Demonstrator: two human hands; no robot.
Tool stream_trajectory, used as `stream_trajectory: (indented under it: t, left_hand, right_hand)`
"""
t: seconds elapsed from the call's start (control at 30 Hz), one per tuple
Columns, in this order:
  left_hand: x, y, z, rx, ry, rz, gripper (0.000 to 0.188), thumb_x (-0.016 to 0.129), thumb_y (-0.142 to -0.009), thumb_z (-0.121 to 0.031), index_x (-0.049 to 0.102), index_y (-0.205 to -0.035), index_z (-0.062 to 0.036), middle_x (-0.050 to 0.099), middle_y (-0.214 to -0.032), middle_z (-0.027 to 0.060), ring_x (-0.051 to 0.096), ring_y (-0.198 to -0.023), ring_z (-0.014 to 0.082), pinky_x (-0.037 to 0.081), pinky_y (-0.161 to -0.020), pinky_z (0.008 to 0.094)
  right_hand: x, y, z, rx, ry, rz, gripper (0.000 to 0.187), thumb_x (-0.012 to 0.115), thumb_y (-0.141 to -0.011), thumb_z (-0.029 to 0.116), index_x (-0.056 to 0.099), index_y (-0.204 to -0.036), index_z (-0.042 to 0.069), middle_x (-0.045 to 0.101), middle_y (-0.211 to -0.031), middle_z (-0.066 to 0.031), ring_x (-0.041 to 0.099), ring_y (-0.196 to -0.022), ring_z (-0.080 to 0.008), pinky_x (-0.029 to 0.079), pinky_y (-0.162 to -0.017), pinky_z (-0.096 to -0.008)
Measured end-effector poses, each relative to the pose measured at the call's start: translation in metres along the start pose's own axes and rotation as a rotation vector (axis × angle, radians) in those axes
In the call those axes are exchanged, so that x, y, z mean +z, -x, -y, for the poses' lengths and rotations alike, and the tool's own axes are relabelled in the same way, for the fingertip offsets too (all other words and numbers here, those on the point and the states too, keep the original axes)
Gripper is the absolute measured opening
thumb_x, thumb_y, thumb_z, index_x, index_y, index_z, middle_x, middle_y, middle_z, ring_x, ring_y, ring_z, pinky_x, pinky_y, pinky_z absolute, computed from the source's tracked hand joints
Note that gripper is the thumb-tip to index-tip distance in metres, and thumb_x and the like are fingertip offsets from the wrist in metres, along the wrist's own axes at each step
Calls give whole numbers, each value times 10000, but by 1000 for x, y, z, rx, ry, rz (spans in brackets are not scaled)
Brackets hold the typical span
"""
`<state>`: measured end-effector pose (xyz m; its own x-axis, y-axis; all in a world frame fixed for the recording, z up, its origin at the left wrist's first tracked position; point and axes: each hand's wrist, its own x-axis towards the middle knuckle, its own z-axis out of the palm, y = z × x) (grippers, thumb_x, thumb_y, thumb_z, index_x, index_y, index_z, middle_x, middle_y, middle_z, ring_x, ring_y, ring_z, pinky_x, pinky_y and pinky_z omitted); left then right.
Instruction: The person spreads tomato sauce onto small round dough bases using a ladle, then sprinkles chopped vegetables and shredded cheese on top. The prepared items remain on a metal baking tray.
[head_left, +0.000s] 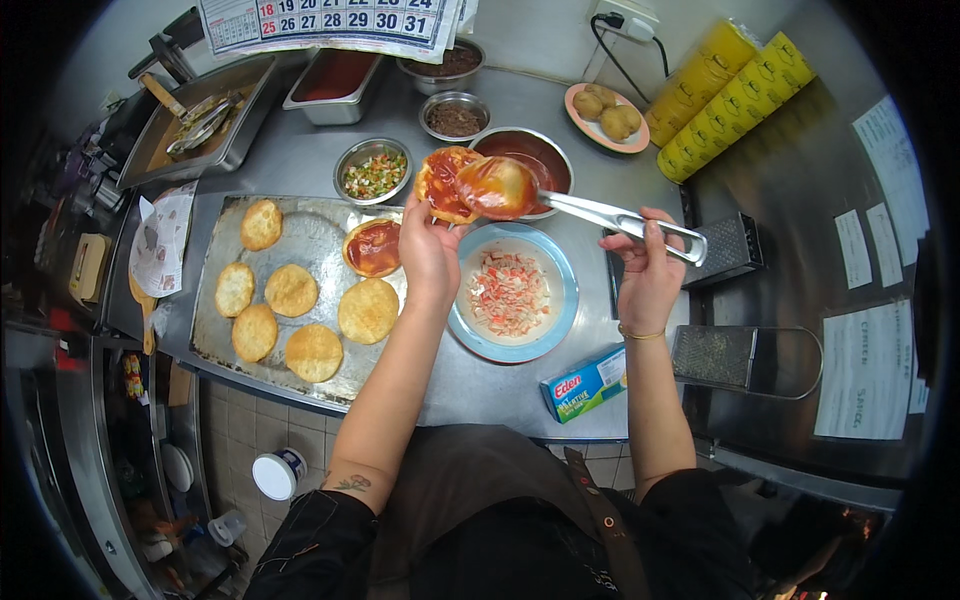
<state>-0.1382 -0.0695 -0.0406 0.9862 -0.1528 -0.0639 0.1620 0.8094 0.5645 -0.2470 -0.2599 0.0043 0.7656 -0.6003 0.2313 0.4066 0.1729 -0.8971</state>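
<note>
My left hand holds up a small round flat bread coated with red sauce. My right hand grips the handle of a large metal serving spoon. The spoon's sauce-covered bowl is against or just over the bread, slightly blurred; its shape there is partly hidden by sauce. Behind it stands a metal bowl of red sauce. Beside my left wrist, another sauced bread lies on a metal baking tray with several plain golden breads. A blue-rimmed dish holds chopped red-and-white pieces.
Small metal bowls hold diced vegetables and dark minced filling. Potatoes sit on a plate at the back right, near yellow rolls. Graters and a blue-green box are on the right.
</note>
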Motion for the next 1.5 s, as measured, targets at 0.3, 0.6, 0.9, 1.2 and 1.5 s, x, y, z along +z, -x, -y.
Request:
stream_trajectory:
  t: [0.3, 0.6, 0.9, 1.2, 1.5]
  left_hand:
    - [-7, -3, -1, 32, 24, 37, 402, 292, -904, -135, 354, -1280, -9, 462, -1260, 143, 479, -1154, 248, 425, -942, 414]
    - [-1, 3, 1, -34, 36, 33, 395, 309, -905, -124, 348, -1278, 0, 457, -1256, 144, 478, -1152, 247, 420, -951, 425]
    - [-8, 4, 2, -52, 72, 7, 387, 309, -911, -130, 356, -1271, 4, 463, -1252, 149, 478, -1157, 250, 415, -960, 410]
    - [-23, 5, -20, -100, 98, 19, 413, 312, -907, -138, 339, -1296, 0, 457, -1263, 143, 474, -1161, 250, 421, -955, 411]
    - [-60, -2, -67, -191, -18, -42, 392, 307, -921, -139, 341, -1284, 7, 444, -1263, 156, 484, -1147, 263, 445, -924, 412]
  right_hand:
    - [-4, -10, 3, 37, -46, -6, 215, 438, -934, 148, 467, -1058, -25, 583, -829, -135, 636, -657, -212, 533, -652, -325]
    - [-9, -30, -3, -8, -4, 3, 219, 444, -933, 155, 466, -1061, -22, 580, -820, -128, 636, -666, -216, 530, -666, -338]
    - [-10, -40, -11, 6, 3, -15, 218, 447, -929, 150, 463, -1059, -24, 593, -818, -143, 637, -669, -210, 532, -666, -343]
    - [26, -5, -26, 89, -29, 32, 230, 458, -927, 161, 465, -1070, -19, 593, -802, -134, 631, -659, -204, 525, -658, -325]
    - [89, 50, -15, -67, 132, 148, 183, 435, -936, 108, 491, -1048, -26, 564, -885, -106, 639, -682, -204, 535, -640, -297]
